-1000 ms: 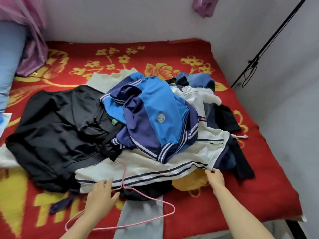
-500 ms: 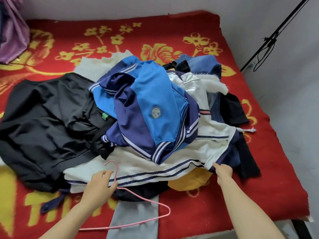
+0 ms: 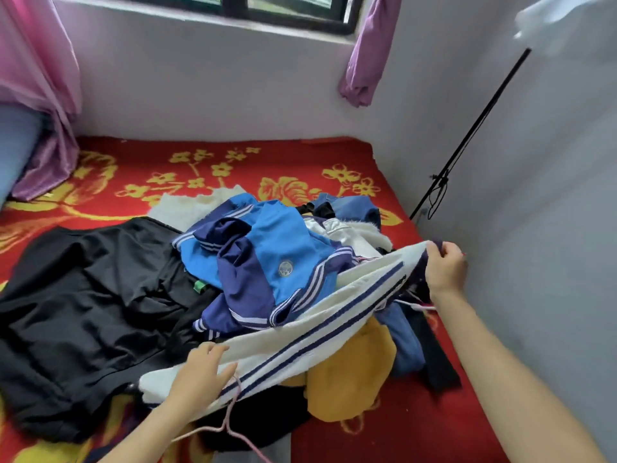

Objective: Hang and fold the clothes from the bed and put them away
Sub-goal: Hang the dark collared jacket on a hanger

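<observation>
Our right hand [image 3: 445, 272] pinches the raised end of the striped garment [image 3: 317, 332], which runs down-left to our left hand [image 3: 200, 375], holding the pink hanger [image 3: 230, 419].

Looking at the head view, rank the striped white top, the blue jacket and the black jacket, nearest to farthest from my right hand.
1. striped white top: its end is in the right hand's grip.
2. blue jacket: middle of the pile.
3. black jacket: far left of the bed.

The right hand [image 3: 445, 272] now holds one end of the white garment [image 3: 320, 332] up off the pile, so more of the yellow cloth [image 3: 350, 372] shows. The left hand [image 3: 200, 372] now lies on the garment's other end.
</observation>
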A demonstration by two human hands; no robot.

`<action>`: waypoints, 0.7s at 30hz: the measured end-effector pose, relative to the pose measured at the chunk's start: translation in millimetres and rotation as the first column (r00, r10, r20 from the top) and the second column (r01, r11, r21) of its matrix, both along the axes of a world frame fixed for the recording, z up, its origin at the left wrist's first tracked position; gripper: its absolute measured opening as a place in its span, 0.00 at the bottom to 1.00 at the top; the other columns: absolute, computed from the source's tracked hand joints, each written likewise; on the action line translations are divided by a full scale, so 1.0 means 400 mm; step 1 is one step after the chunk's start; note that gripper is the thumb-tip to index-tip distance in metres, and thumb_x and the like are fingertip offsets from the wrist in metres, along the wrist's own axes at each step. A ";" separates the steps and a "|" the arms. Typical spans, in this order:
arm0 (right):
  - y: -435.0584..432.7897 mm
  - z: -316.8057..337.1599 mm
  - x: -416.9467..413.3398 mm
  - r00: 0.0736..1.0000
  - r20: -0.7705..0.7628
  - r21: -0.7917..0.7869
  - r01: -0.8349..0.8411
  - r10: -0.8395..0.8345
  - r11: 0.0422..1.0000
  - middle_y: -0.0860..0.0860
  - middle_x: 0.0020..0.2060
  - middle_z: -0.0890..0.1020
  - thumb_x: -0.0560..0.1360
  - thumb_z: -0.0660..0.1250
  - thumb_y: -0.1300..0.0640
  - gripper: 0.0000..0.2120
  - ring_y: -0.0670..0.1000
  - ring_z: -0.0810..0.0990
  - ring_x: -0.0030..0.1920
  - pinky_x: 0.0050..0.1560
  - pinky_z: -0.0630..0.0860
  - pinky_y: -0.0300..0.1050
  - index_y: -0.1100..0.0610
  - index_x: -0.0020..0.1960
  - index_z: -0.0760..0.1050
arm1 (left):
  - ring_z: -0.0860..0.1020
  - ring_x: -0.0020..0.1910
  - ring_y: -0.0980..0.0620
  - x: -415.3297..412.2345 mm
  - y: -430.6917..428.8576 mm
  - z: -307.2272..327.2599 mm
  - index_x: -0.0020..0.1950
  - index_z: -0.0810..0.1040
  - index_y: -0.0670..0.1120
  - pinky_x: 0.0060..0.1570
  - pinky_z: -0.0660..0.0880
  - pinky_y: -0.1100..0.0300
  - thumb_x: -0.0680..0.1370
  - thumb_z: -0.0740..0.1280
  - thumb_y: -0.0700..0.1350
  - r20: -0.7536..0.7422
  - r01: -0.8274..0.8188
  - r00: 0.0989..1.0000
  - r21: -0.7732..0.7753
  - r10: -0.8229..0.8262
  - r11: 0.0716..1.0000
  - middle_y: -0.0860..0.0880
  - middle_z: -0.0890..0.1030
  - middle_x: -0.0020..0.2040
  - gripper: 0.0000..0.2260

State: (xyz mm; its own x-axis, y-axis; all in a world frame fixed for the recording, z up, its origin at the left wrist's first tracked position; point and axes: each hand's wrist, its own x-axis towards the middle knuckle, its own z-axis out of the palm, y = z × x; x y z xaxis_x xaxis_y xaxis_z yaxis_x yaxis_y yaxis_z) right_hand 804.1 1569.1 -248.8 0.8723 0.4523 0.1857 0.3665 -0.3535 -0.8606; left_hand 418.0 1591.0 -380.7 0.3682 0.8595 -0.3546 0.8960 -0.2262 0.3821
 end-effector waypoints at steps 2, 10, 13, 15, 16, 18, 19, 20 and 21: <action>0.016 0.134 -0.032 0.994 0.104 0.088 -0.047 0.038 0.995 0.55 0.35 0.75 0.76 0.64 0.61 0.09 0.52 0.71 0.38 0.34 0.61 0.40 0.68 0.44 0.76 | 0.67 0.66 0.50 0.015 0.025 0.059 0.70 0.67 0.48 0.63 0.65 0.59 0.80 0.60 0.54 0.084 -0.006 0.996 0.061 0.000 0.998 0.49 0.70 0.67 0.21; 0.011 0.584 -0.287 0.927 0.347 0.341 -0.267 0.143 0.901 0.47 0.26 0.70 0.76 0.64 0.61 0.08 0.39 0.70 0.23 0.27 0.62 0.31 0.61 0.39 0.72 | 0.61 0.71 0.52 0.038 0.087 0.388 0.76 0.58 0.48 0.67 0.59 0.60 0.77 0.64 0.58 0.480 0.025 0.857 0.323 -0.186 0.946 0.50 0.64 0.73 0.31; 0.033 0.720 -0.403 0.882 0.439 0.370 -0.353 0.173 0.859 0.44 0.27 0.71 0.77 0.64 0.60 0.07 0.39 0.70 0.25 0.28 0.63 0.31 0.59 0.41 0.72 | 0.58 0.73 0.55 0.054 0.081 0.502 0.77 0.52 0.50 0.69 0.57 0.59 0.74 0.68 0.59 0.594 0.093 0.745 0.358 -0.304 0.929 0.52 0.60 0.75 0.38; 0.055 0.777 -0.485 0.810 0.548 0.307 -0.425 0.207 0.852 0.43 0.28 0.71 0.77 0.63 0.58 0.06 0.41 0.69 0.28 0.31 0.63 0.36 0.57 0.42 0.73 | 0.58 0.73 0.56 0.075 0.065 0.569 0.77 0.49 0.53 0.70 0.57 0.59 0.70 0.70 0.62 0.671 0.148 0.656 0.335 -0.346 0.930 0.54 0.59 0.75 0.44; 0.069 0.800 -0.525 0.774 0.596 0.287 -0.454 0.214 0.843 0.44 0.29 0.72 0.78 0.63 0.58 0.06 0.41 0.69 0.30 0.32 0.63 0.37 0.58 0.43 0.74 | 0.59 0.72 0.56 0.084 0.057 0.602 0.77 0.50 0.55 0.70 0.59 0.58 0.67 0.71 0.64 0.713 0.148 0.611 0.324 -0.344 0.935 0.55 0.61 0.74 0.46; 0.096 0.829 -0.583 0.736 0.645 0.277 -0.478 0.207 0.834 0.45 0.32 0.73 0.78 0.63 0.57 0.07 0.45 0.69 0.32 0.33 0.62 0.36 0.61 0.46 0.76 | 0.68 0.66 0.56 0.094 0.053 0.645 0.76 0.56 0.54 0.65 0.67 0.57 0.67 0.72 0.60 0.816 0.018 0.513 0.301 -0.267 0.953 0.57 0.69 0.68 0.42; 0.106 0.836 -0.595 0.736 0.648 0.281 -0.472 0.198 0.836 0.45 0.31 0.72 0.78 0.63 0.57 0.08 0.44 0.69 0.32 0.32 0.62 0.34 0.62 0.47 0.77 | 0.73 0.61 0.55 0.093 0.058 0.656 0.73 0.62 0.52 0.59 0.72 0.58 0.71 0.72 0.55 0.855 -0.095 0.466 0.305 -0.228 0.948 0.58 0.74 0.61 0.34; 0.115 0.844 -0.603 0.745 0.641 0.296 -0.460 0.183 0.837 0.44 0.30 0.71 0.78 0.63 0.58 0.08 0.43 0.69 0.31 0.31 0.62 0.33 0.62 0.47 0.77 | 0.78 0.55 0.51 0.077 0.073 0.668 0.68 0.69 0.49 0.51 0.75 0.59 0.74 0.70 0.49 0.875 -0.206 0.438 0.322 -0.207 0.924 0.57 0.78 0.53 0.24; 0.122 0.848 -0.599 0.764 0.623 0.311 -0.437 0.166 0.844 0.44 0.30 0.71 0.78 0.63 0.58 0.09 0.43 0.68 0.30 0.31 0.62 0.34 0.63 0.47 0.77 | 0.80 0.50 0.48 0.058 0.090 0.677 0.63 0.74 0.46 0.46 0.75 0.58 0.75 0.69 0.45 0.882 -0.290 0.432 0.334 -0.189 0.897 0.56 0.79 0.47 0.16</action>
